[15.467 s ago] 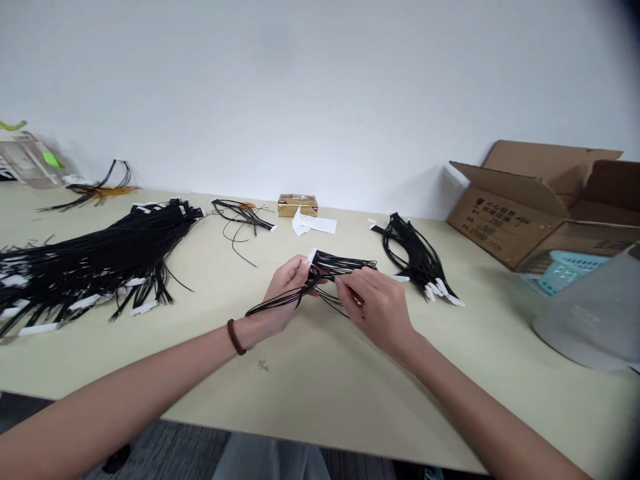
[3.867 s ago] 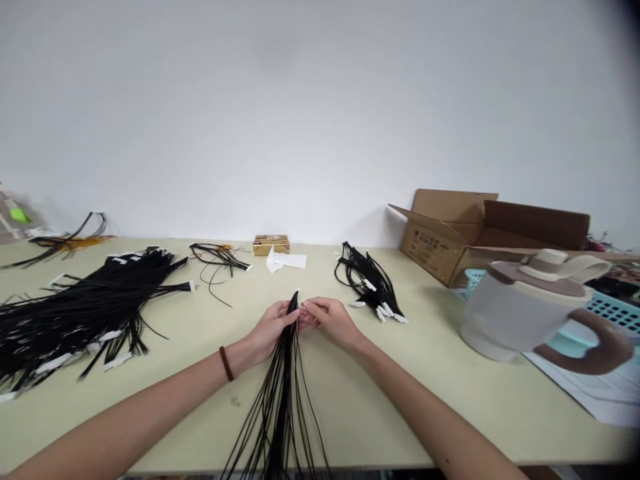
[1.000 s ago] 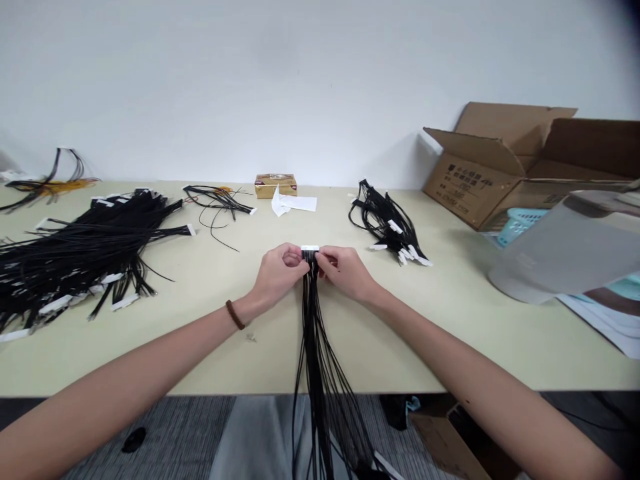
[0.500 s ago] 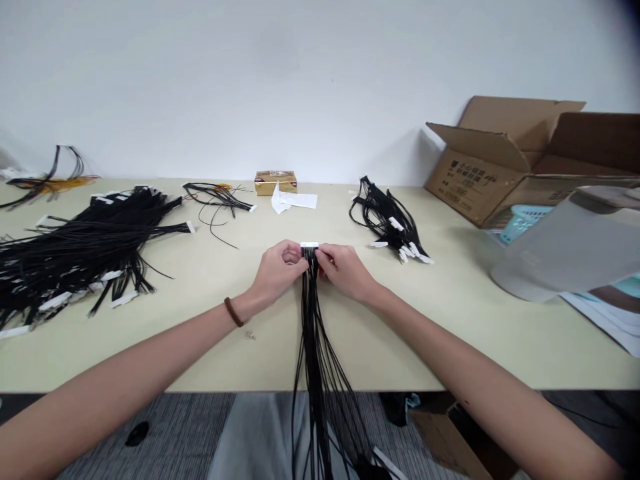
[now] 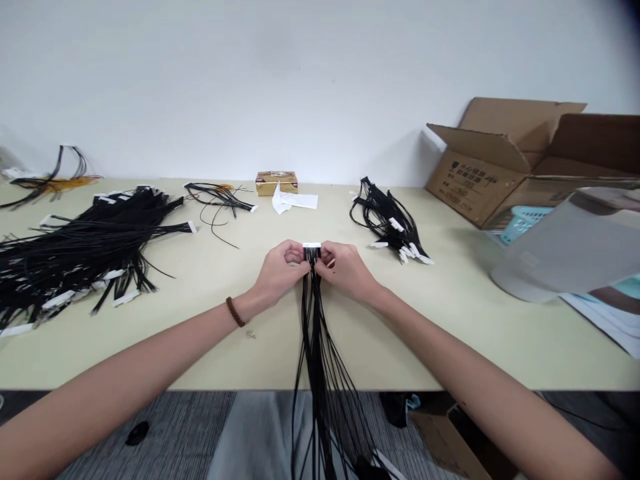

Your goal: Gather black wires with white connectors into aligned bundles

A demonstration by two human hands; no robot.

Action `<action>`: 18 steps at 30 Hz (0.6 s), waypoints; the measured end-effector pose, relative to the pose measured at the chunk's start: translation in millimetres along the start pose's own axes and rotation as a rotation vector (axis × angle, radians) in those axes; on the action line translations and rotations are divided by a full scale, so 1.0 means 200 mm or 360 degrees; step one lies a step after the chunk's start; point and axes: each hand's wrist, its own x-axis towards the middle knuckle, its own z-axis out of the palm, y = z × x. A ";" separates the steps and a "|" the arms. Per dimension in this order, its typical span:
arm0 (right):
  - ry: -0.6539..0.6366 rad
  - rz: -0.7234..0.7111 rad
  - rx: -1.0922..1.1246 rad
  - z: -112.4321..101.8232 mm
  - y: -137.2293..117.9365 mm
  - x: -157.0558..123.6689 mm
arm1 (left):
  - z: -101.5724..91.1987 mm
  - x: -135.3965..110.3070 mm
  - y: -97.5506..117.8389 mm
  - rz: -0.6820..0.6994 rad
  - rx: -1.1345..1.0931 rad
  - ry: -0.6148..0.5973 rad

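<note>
Between my two hands is a black wire harness point(image 5: 315, 333) whose wires run into a white connector point(image 5: 312, 245) at the top. My left hand point(image 5: 284, 269) pinches it from the left, thumb against the wires just below the connector. From the right, my right hand point(image 5: 345, 268) grips the same spot, its thumb also on the wires. The loose wires hang down over the table's front edge towards my lap, where a white end piece shows partly. What lies behind the connector is hidden by my fingers.
On the left lies a large pile of black harnesses point(image 5: 100, 240); a smaller bundle point(image 5: 387, 220) rests right of centre. A gold tissue box point(image 5: 277, 183) stands at the back. An open cardboard box point(image 5: 480, 180) and a translucent grey container point(image 5: 565, 247) occupy the right side.
My right thumb has slid down from beside the connector onto the wires below it. The left hand keeps its pinch, and the harness stays in place.
</note>
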 end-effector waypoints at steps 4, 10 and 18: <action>-0.0132 0.0083 0.0292 -0.01 0.01 0.00 | 0.00 0.01 0.02 -0.0277 -0.0407 -0.0009; -0.0187 0.0534 0.1027 -0.03 -0.04 0.02 | -0.03 0.05 0.04 -0.0339 -0.0676 -0.0113; -0.0053 0.0802 0.1522 -0.06 -0.02 0.03 | -0.09 0.07 0.06 -0.0417 -0.0534 -0.0070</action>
